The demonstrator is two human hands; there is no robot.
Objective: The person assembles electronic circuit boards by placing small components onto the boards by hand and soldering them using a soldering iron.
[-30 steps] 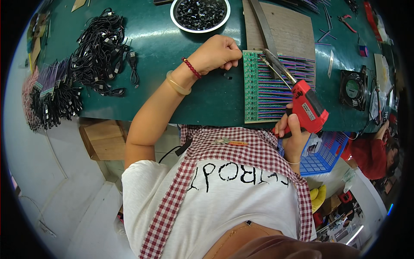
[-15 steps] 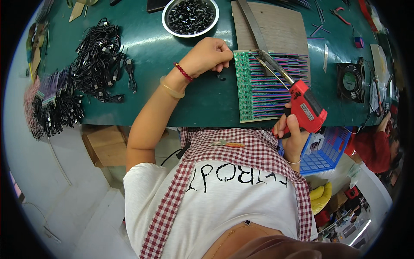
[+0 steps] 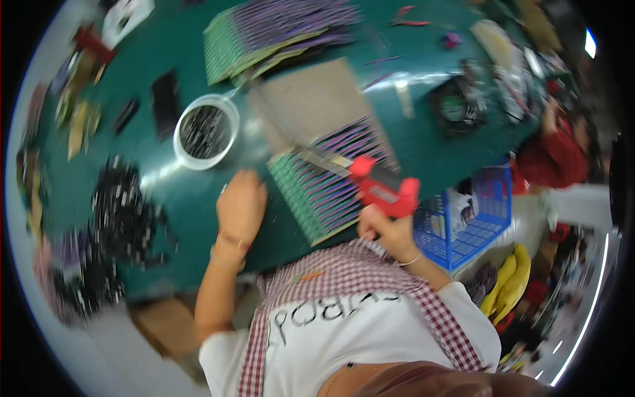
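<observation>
Right hand (image 3: 387,231) fingers wrapped tight on red pistol-shaped plastic tool (image 3: 382,188), its metal tip over green-and-purple striped flat board (image 3: 327,188). Left hand (image 3: 241,205) rests on green tabletop (image 3: 198,218) beside board; finger spread blurred, cannot tell.

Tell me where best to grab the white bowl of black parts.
Probably take the white bowl by its near rim, coming from the left hand side just below it. The rim is raised and bare all round, and the middle is full of small black parts.
</observation>
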